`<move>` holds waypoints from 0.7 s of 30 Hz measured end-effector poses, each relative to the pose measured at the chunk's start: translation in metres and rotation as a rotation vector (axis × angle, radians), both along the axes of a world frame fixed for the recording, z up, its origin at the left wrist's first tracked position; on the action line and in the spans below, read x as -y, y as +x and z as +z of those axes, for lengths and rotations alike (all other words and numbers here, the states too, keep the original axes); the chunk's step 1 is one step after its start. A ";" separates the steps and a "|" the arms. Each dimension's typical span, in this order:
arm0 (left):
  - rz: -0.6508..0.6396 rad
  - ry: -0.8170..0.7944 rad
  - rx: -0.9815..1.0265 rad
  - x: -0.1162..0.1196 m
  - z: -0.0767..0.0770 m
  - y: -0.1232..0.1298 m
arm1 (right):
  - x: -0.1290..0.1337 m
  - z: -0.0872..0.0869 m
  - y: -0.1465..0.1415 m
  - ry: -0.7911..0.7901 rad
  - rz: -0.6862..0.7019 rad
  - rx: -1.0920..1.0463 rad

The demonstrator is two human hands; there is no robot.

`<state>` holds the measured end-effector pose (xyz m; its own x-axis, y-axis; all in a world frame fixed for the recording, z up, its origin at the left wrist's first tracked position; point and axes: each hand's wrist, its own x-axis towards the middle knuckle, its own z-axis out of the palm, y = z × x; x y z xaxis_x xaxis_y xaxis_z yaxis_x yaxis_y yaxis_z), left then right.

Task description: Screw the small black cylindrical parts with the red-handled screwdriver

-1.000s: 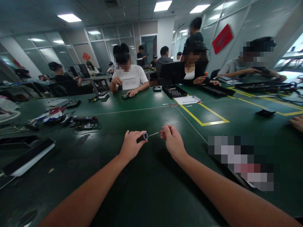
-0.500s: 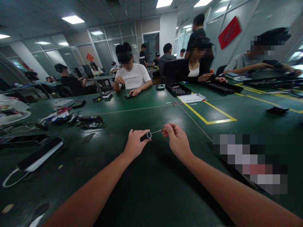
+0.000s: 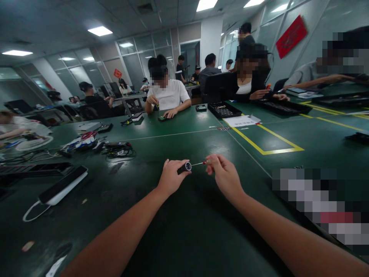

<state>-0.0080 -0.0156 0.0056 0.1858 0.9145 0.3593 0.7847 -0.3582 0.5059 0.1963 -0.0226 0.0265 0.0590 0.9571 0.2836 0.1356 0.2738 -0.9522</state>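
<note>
My left hand (image 3: 172, 177) is closed round a short black cylinder (image 3: 184, 167), whose round, silver-rimmed end faces right. In my right hand (image 3: 226, 175) the fingers pinch the red handle of a thin screwdriver (image 3: 198, 164). Its metal shaft points left and reaches the rimmed end of the cylinder; whether the tip touches it is too small to tell. Both hands are above the dark green table (image 3: 184, 223), a short gap apart.
Bundled cables (image 3: 119, 150) and a black-and-white device (image 3: 65, 186) lie at the left. A black tray (image 3: 224, 110) and a paper sheet (image 3: 242, 120) are further back. Several people sit around; one in a white shirt (image 3: 170, 94) works opposite. A pixelated area covers the right.
The whole view has shifted, so the scene appears further right. Slightly more of the screwdriver's shaft shows between my hands. Both hands keep their grips.
</note>
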 end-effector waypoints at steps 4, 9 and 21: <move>-0.028 -0.008 0.013 0.002 0.000 0.002 | -0.001 -0.002 0.001 -0.011 -0.095 0.095; -0.009 0.005 0.031 0.001 0.001 0.001 | -0.002 -0.007 0.001 0.026 -0.041 0.102; -0.009 0.040 -0.018 0.002 0.000 0.000 | -0.008 -0.008 -0.001 -0.049 -0.020 -0.160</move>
<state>-0.0076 -0.0173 0.0051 0.2004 0.8977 0.3923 0.7901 -0.3849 0.4770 0.1948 -0.0150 0.0184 0.1189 0.9678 0.2220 -0.0141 0.2253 -0.9742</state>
